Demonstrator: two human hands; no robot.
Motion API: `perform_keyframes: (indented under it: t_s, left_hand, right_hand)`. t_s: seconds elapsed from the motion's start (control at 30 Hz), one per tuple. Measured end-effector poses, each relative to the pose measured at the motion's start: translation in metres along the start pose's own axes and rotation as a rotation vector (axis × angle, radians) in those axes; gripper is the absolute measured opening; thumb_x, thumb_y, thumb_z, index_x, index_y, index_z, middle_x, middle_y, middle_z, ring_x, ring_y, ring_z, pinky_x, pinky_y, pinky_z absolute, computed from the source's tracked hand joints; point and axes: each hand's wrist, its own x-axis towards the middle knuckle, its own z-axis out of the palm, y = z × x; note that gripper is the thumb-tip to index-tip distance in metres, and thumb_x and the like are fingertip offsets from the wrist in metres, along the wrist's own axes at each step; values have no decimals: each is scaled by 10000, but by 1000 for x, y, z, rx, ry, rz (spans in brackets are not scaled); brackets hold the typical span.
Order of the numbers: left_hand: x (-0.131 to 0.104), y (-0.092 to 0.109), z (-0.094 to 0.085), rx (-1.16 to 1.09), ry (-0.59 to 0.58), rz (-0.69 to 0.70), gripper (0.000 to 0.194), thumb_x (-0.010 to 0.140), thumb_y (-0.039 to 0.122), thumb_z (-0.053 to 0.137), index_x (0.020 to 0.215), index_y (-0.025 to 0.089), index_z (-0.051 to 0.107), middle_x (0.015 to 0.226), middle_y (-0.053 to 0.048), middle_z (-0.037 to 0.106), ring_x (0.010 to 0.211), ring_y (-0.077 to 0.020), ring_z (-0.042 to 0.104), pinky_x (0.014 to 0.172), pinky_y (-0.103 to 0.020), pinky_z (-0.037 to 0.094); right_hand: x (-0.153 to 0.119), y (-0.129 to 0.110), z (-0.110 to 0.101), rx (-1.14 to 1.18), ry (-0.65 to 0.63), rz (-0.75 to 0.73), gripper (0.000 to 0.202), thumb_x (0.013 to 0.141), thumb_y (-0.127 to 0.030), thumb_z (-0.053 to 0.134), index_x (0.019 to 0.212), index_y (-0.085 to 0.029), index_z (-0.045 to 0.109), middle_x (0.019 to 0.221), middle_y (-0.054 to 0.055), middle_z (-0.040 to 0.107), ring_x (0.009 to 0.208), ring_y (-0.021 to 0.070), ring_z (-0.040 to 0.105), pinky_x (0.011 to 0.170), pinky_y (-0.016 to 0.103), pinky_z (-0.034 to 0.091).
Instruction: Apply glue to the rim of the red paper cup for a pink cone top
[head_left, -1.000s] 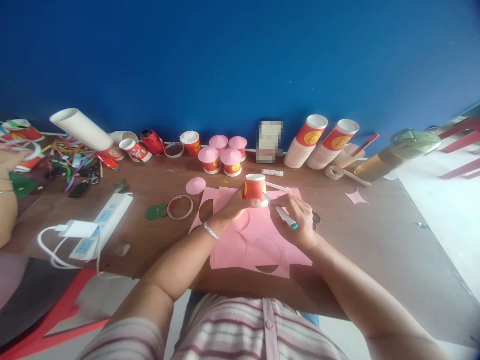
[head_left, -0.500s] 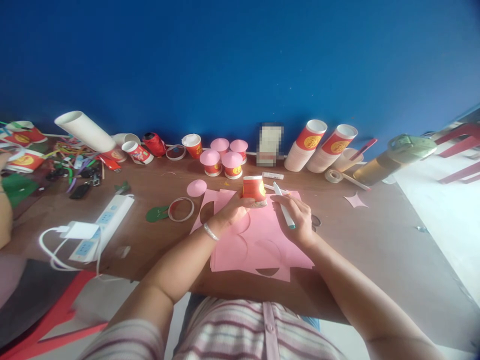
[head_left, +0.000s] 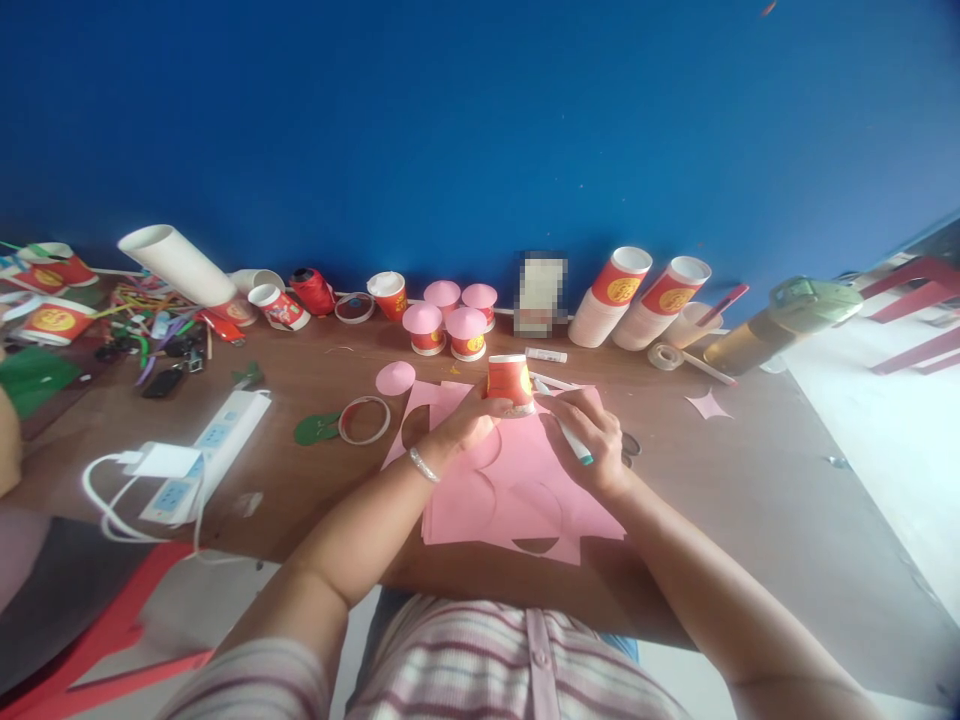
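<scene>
My left hand [head_left: 466, 424] is closed around a red paper cup [head_left: 508, 382], held with its narrow base up. In my right hand [head_left: 600, 440] is a white marker [head_left: 576, 442] with a teal end, its tip close beside the cup's right side; whether it touches I cannot tell. Both hands are over several pink paper sheets [head_left: 517, 510] with traced and cut-out circles. Behind them stand red cups topped with pink paper cones [head_left: 466, 322]. A loose pink cone [head_left: 395, 378] lies to the left, and scissors [head_left: 630, 443] are partly hidden behind my right hand.
At the back right lean two stacks of paper cups [head_left: 611, 300], near a tape roll [head_left: 665, 357] and a bottle [head_left: 750, 325]. A glue stick [head_left: 546, 355] lies behind the cup. On the left are a tape ring [head_left: 365, 420] and a power strip [head_left: 217, 440].
The marker has tilted lower, its tip now nearer the cup's side. My left hand and the cup stay almost in place. The whole view has shifted slightly.
</scene>
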Motion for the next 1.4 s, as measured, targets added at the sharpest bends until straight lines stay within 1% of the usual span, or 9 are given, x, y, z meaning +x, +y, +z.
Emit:
perform_keyframes:
  t_s: [0.1,0.17,0.27,0.47,0.63,0.83,1.07,1.27,1.4]
  left_hand:
    - [0,1,1,31,-5,23,165,737,220,798,857,167,698,876,-18,661,858,-151,609,835,-301,493]
    - [-1,2,2,54,-8,22,191,738,231,793,896,163,708,908,-30,674,885,-164,616,858,-313,491]
    - [-1,1,2,77,-11,11,217,741,252,785,925,160,715,930,-44,689,904,-184,622,867,-333,492]
    - [-1,-2,-3,91,-39,12,216,748,246,783,929,154,713,918,-39,682,896,-175,613,851,-321,480]
    - [1,-3,-5,72,-16,-22,248,723,241,816,922,157,693,902,-33,683,868,-171,616,836,-324,480]
    - [0,-2,-3,80,-9,-18,252,717,251,820,905,144,691,885,-35,682,859,-175,611,833,-330,471]
    - [0,-1,-3,61,6,-26,266,701,211,831,894,162,656,862,-4,658,813,-143,589,799,-308,454]
    - [0,2,-1,90,-34,-7,223,732,233,804,902,153,684,883,-23,667,855,-162,602,822,-322,461]
    - [-1,2,0,95,-21,19,265,752,236,797,989,174,696,941,-28,673,905,-176,616,854,-337,485]
  right_hand:
    - [-1,-2,2,24,41,-19,309,912,-97,617,1187,-238,624,884,40,709,788,182,698,668,289,557]
    - [-1,-3,4,10,62,-25,272,898,-87,630,1132,-226,619,844,26,701,754,174,692,653,280,547]
    - [0,-5,5,4,55,-28,233,904,-84,614,1090,-223,610,827,17,694,735,162,685,641,270,538]
    - [6,-9,1,16,18,-43,217,918,-71,588,1083,-211,593,818,22,684,714,156,666,627,268,530]
    - [5,-8,2,-6,5,-39,188,931,-91,579,1072,-213,597,810,19,685,709,153,663,613,265,520]
    - [5,-9,1,-3,-21,-26,182,934,-95,571,1070,-213,597,831,25,690,724,153,669,627,267,529]
    - [4,-10,1,25,-23,-34,178,925,-82,575,1055,-202,593,820,28,679,712,147,650,622,259,523]
    - [4,-9,0,17,1,-43,198,923,-80,586,1072,-210,603,829,28,676,725,151,657,645,268,536]
    - [2,-5,0,6,-13,-48,260,939,-81,587,1158,-219,619,852,32,678,736,153,657,647,263,523]
